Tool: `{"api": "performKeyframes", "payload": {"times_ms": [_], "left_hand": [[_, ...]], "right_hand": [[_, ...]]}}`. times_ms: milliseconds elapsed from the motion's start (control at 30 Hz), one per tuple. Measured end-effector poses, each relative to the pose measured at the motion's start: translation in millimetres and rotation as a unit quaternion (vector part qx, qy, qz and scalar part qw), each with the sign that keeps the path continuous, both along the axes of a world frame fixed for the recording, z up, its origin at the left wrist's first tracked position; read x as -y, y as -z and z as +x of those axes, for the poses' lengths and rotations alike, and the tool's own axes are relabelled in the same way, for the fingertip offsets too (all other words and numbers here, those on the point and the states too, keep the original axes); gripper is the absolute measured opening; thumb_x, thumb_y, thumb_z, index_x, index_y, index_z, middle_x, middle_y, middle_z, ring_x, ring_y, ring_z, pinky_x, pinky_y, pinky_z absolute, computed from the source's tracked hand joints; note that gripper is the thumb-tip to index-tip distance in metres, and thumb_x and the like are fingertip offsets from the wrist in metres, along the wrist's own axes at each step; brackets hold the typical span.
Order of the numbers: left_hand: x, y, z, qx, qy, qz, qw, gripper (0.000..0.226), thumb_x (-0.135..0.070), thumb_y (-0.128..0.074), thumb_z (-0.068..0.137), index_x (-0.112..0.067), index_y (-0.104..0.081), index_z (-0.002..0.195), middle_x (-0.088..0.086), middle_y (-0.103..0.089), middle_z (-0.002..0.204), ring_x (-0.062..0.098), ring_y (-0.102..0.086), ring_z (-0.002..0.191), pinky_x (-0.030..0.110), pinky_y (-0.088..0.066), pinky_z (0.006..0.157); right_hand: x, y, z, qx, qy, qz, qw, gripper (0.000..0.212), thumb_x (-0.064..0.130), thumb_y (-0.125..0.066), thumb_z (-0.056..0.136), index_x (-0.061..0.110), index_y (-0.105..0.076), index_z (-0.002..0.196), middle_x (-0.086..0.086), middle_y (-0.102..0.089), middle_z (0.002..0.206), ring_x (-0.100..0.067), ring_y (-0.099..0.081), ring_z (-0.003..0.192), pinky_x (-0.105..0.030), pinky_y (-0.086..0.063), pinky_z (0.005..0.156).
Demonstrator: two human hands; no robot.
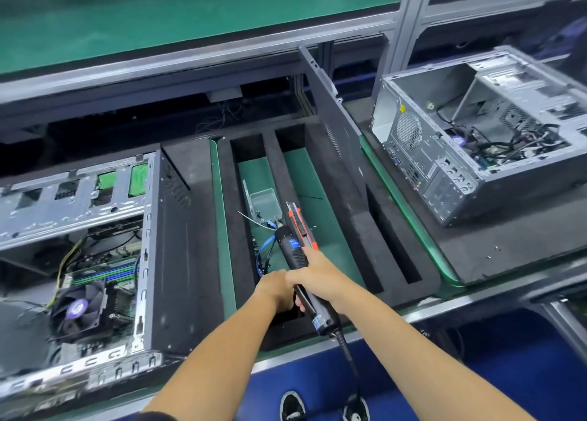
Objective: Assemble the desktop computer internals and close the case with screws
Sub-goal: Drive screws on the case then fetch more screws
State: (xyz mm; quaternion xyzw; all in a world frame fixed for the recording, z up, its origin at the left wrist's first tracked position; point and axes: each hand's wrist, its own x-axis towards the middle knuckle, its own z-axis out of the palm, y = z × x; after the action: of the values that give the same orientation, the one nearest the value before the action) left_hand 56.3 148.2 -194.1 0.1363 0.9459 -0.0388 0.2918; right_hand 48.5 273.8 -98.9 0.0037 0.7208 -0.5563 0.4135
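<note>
An open desktop case (95, 262) lies on its side at the left, showing a CPU fan (77, 309), motherboard and drive cage. My right hand (320, 277) grips a black electric screwdriver (293, 255) with a blue label, its tip pointing away over the green tray slot. My left hand (276, 290) reaches down into the black foam tray (349, 246) beside the driver's handle; its fingers are hidden, so I cannot tell what they touch. A black side panel (330, 109) leans upright between the tray and a second open case (476, 135) at the right.
In the slot lie a clear plastic box (265, 201), a red utility knife (300, 227), blue cable and loose small parts. The driver's cord (347, 354) hangs over the bench edge. Aluminium frame rails run behind. Small screws (495, 249) lie on the right mat.
</note>
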Motion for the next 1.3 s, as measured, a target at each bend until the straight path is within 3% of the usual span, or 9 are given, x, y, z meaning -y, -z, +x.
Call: {"api": "performKeyframes", "payload": {"times_ms": [267, 433, 533, 733, 800, 833, 933, 1100, 1300], "left_hand": [[2.0, -20.3, -7.2, -0.082, -0.101, -0.036, 0.991, 0.021, -0.014, -0.046, 0.09, -0.01, -0.061, 0.104, 0.007, -0.066, 0.11, 0.027, -0.061, 0.102, 0.034, -0.048, 0.085], [19.1, -19.8, -24.3, -0.148, -0.075, -0.158, 0.973, 0.031, -0.013, -0.044, 0.096, -0.011, -0.049, 0.126, 0.008, -0.053, 0.124, 0.024, -0.051, 0.111, 0.029, -0.041, 0.084], [15.0, -8.1, -25.0, -0.124, -0.099, -0.134, 0.978, 0.045, -0.013, -0.043, 0.097, -0.009, -0.034, 0.141, 0.012, -0.038, 0.138, 0.026, -0.051, 0.111, 0.03, -0.043, 0.087], [6.8, -6.1, -30.2, -0.099, -0.174, 0.069, 0.977, 0.034, -0.006, -0.044, 0.091, -0.008, -0.049, 0.124, 0.012, -0.05, 0.121, 0.027, -0.053, 0.103, 0.034, -0.047, 0.081], [4.9, -15.1, -36.1, -0.088, -0.241, 0.233, 0.938, 0.014, -0.004, -0.05, 0.086, -0.018, -0.052, 0.087, 0.003, -0.054, 0.091, 0.021, -0.052, 0.083, 0.027, -0.043, 0.068], [6.0, -17.8, -40.2, -0.08, -0.276, 0.303, 0.908, 0.026, 0.0, -0.054, 0.084, -0.024, -0.047, 0.077, -0.003, -0.05, 0.08, 0.016, -0.049, 0.076, 0.022, -0.041, 0.064], [21.6, -19.4, -47.2, -0.116, -0.318, 0.413, 0.846, 0.028, 0.017, -0.049, 0.074, -0.01, -0.055, 0.078, 0.006, -0.054, 0.079, 0.009, -0.049, 0.067, 0.024, -0.042, 0.059], [26.5, -18.2, -48.0, -0.18, -0.304, 0.272, 0.895, 0.033, 0.008, -0.053, 0.079, -0.011, -0.041, 0.102, 0.003, -0.03, 0.109, 0.023, -0.047, 0.061, 0.038, -0.039, 0.06], [28.2, -16.0, -48.6, -0.18, -0.267, -0.005, 0.947, 0.024, 0.005, -0.048, 0.087, -0.007, -0.053, 0.107, 0.011, -0.063, 0.107, 0.031, -0.065, 0.095, 0.033, -0.045, 0.066]], "right_hand": [[-0.2, 1.1, 1.3, 0.011, 0.003, -0.006, 1.0, 0.033, -0.001, -0.059, 0.08, 0.008, -0.046, 0.109, -0.016, -0.052, 0.08, -0.022, -0.054, 0.047, -0.031, -0.049, 0.047], [-1.6, 5.2, 1.3, 0.035, 0.002, -0.024, 0.999, 0.043, -0.001, -0.058, 0.08, 0.008, -0.043, 0.119, -0.016, -0.054, 0.084, -0.021, -0.054, 0.047, -0.03, -0.05, 0.047], [-2.1, 7.9, -0.2, 0.039, -0.002, -0.02, 0.999, 0.041, -0.001, -0.059, 0.079, 0.007, -0.043, 0.117, -0.015, -0.052, 0.08, -0.021, -0.054, 0.046, -0.029, -0.049, 0.046], [-5.0, 9.2, -4.2, 0.023, 0.002, -0.009, 1.0, 0.03, -0.004, -0.057, 0.08, 0.008, -0.046, 0.105, -0.014, -0.049, 0.078, -0.023, -0.052, 0.049, -0.029, -0.048, 0.047], [-4.6, 9.4, -7.0, 0.013, 0.008, 0.007, 1.0, 0.034, -0.002, -0.058, 0.079, 0.004, -0.047, 0.11, -0.013, -0.05, 0.076, -0.025, -0.052, 0.054, -0.033, -0.049, 0.053], [-3.8, 9.2, -8.3, 0.014, 0.014, 0.007, 1.0, 0.037, -0.002, -0.058, 0.079, 0.005, -0.047, 0.113, -0.013, -0.05, 0.075, -0.026, -0.052, 0.054, -0.034, -0.049, 0.054], [-2.0, 8.3, -12.4, 0.015, 0.022, -0.006, 1.0, 0.041, -0.002, -0.058, 0.077, 0.005, -0.046, 0.116, -0.015, -0.05, 0.078, -0.027, -0.052, 0.057, -0.035, -0.049, 0.054], [-1.0, 11.7, -14.1, 0.039, 0.022, -0.016, 0.999, 0.046, -0.003, -0.058, 0.079, 0.006, -0.044, 0.121, -0.015, -0.05, 0.08, -0.024, -0.051, 0.05, -0.03, -0.049, 0.048], [0.4, 13.7, -11.7, 0.046, 0.01, -0.007, 0.999, 0.044, -0.001, -0.058, 0.08, 0.005, -0.041, 0.12, -0.013, -0.048, 0.08, -0.022, -0.05, 0.049, -0.029, -0.049, 0.045]]}}
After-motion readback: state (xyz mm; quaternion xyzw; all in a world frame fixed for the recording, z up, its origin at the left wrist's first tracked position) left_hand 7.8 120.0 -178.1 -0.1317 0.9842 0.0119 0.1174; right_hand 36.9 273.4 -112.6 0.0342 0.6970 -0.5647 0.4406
